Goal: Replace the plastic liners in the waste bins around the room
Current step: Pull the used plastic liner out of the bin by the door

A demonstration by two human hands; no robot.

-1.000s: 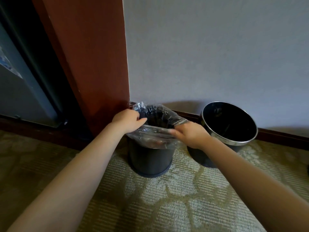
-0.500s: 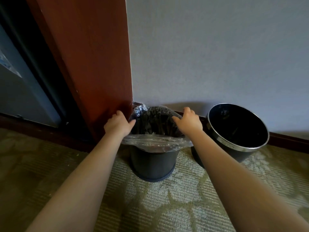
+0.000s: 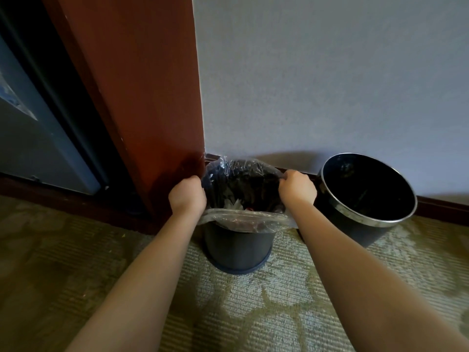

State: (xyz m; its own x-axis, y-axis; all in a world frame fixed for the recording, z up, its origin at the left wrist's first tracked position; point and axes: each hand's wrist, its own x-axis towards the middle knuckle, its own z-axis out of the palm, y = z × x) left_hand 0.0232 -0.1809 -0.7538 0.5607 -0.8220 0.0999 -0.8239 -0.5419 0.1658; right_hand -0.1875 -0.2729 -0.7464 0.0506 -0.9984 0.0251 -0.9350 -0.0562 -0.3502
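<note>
Clear plastic liner (image 3: pixel 243 221) sits in the small dark bin (image 3: pixel 238 250) on the carpet (image 3: pixel 279 306). Left hand (image 3: pixel 187 196) and right hand (image 3: pixel 298 188) grip its side edges, fingers (image 3: pixel 289 175) curled on the film. Risk: an uneven pull likely tears the thin film or tips the bin.

Grey wall (image 3: pixel 330 72) meets a reddish wooden panel (image 3: pixel 142 97) (dimly lit) above patterned carpet (image 3: pixel 253 308).

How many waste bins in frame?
2. One dark bin by the wooden panel, left hand and right hand gripping its clear liner at the rim; one chrome-rimmed bin to its right against the wall. More may sit off-frame.
</note>
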